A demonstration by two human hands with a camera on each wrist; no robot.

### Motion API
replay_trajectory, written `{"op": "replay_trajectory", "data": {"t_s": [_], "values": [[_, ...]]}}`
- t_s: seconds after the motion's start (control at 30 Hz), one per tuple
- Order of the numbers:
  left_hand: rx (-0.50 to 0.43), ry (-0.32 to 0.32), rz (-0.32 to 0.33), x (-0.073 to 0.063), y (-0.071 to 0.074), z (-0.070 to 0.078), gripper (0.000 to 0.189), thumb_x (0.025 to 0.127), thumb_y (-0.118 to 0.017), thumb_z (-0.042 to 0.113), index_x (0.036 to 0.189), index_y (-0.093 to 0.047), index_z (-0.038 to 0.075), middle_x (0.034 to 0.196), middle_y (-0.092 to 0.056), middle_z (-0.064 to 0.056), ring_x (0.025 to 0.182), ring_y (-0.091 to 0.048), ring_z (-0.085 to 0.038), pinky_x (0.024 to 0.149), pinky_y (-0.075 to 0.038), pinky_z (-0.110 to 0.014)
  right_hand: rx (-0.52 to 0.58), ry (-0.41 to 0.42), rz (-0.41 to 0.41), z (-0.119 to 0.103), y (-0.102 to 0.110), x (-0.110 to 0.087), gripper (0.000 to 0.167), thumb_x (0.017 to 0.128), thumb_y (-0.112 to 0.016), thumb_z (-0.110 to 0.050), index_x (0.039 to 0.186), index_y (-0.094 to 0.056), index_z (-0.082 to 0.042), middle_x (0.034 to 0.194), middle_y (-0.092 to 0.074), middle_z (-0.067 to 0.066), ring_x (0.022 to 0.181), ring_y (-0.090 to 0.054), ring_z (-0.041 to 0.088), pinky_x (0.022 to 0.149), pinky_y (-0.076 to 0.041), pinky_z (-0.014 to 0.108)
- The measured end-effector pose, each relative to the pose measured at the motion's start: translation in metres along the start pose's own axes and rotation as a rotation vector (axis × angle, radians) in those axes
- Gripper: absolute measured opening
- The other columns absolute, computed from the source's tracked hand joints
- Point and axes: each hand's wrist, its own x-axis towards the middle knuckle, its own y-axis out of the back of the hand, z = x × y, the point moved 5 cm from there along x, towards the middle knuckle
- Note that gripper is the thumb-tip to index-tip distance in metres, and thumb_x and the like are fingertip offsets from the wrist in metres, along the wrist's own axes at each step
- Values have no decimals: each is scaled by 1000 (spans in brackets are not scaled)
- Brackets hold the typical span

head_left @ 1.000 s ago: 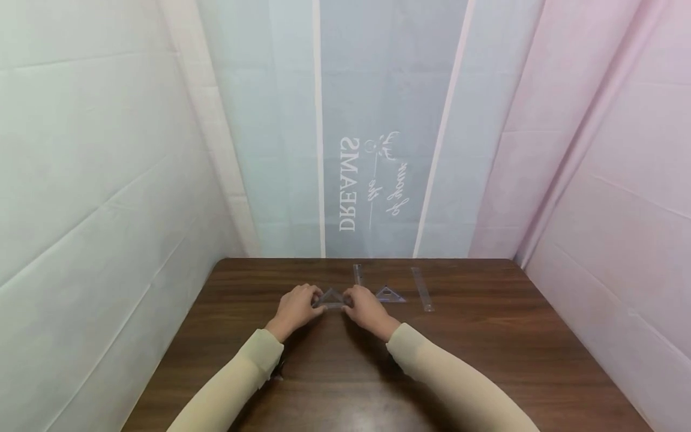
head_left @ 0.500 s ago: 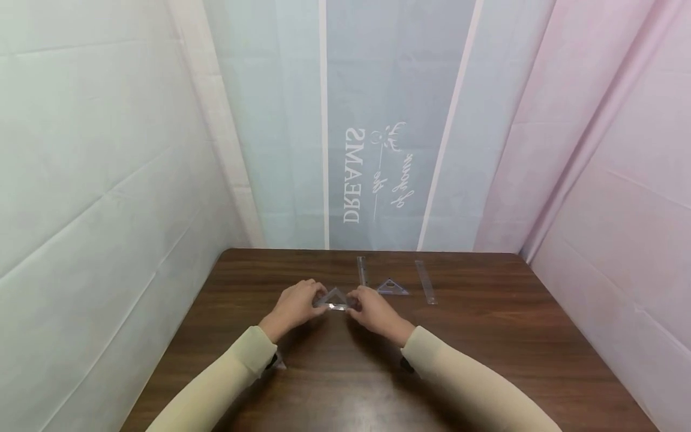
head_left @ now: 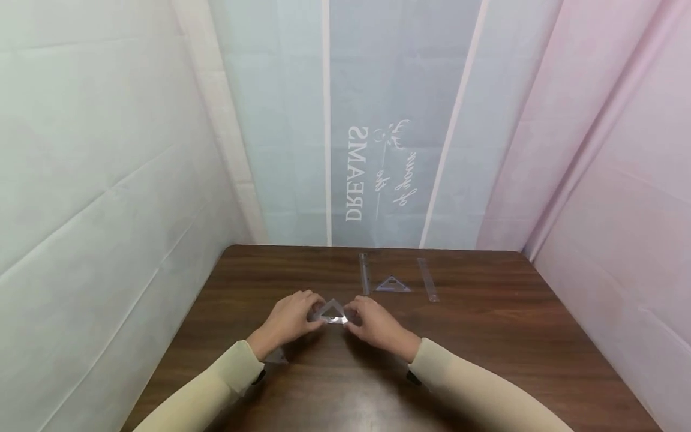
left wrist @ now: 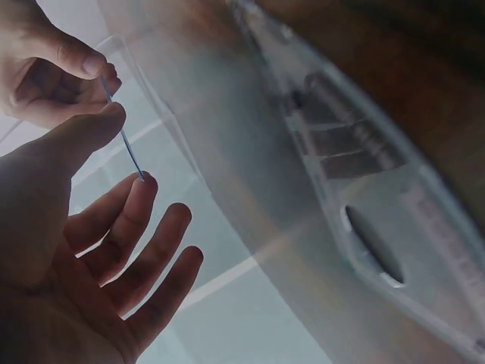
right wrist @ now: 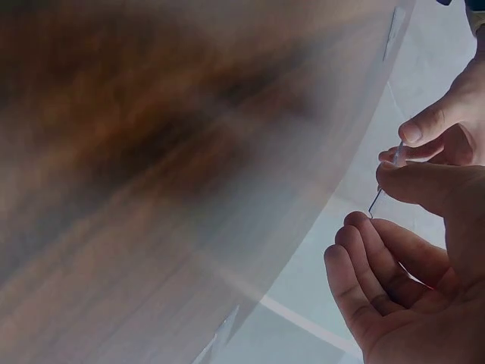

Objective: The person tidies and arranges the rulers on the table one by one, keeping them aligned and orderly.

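A clear triangular set square (head_left: 333, 320) is held between both hands over the middle of the table in the head view. My left hand (head_left: 290, 315) pinches its left corner between thumb and fingers. The right corner is pinched by my right hand (head_left: 376, 324). In the left wrist view, the set square (left wrist: 126, 144) appears edge-on as a thin blue line, touching the thumb and index fingertip. The right wrist view likewise shows the set square (right wrist: 377, 200) edge-on, at the thumb and fingertips.
Beyond the hands on the brown table (head_left: 475, 336) lie a clear ruler (head_left: 364, 273), a blue-edged set square (head_left: 393, 284) and another clear ruler (head_left: 429, 279). A clear piece (head_left: 277, 357) lies partly behind the left sleeve. Cloth walls (head_left: 281, 120) stand around the table.
Both hands have drawn the set square back towards the body, away from the rulers. The near ruler's lower end has come into view. The head view has shifted slightly.
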Motion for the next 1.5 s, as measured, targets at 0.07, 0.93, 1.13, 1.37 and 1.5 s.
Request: {"op": "replay_trajectory", "data": {"t_s": [0.07,0.93,1.13,1.37,1.5], "values": [[6,-4,-7,-5,0,2,39,89,-90,41,116,-76,17,99,-67,8,84,-59,-9,69,-51,-29,0,4,-6,-2,-1,-4,24,93,-85,-14,114,-77,-4,95,-64,-3,87,-60,10,77,-56,30],[62,-78,-85,-42,-8,14,39,87,-89,44,111,-77,17,106,-72,4,83,-59,-11,69,-51,-31,-35,37,-135,-24,-22,-29,23,94,-87,-24,107,-74,-11,94,-59,-8,81,-49,3,71,-46,23],[74,-74,-87,-45,-7,17,38,85,-90,44,107,-76,17,104,-71,5,84,-61,-11,69,-52,-32,-69,50,-141,-30,-22,-30,24,93,-87,-25,107,-75,-10,96,-61,-6,83,-50,3,70,-46,22],[66,-49,-95,-49,-7,18,38,84,-91,44,104,-74,16,100,-69,5,83,-61,-13,64,-51,-32,-115,57,-144,-34,-24,-31,28,93,-88,-27,110,-77,-9,102,-64,-3,88,-52,5,73,-49,22],[71,-31,-110,-51,-8,19,38,85,-91,43,105,-73,16,102,-69,5,85,-62,-13,63,-53,-32,-136,68,-146,-36,-25,-31,28,93,-88,-27,109,-76,-9,103,-63,-3,91,-54,7,74,-51,24]]}}
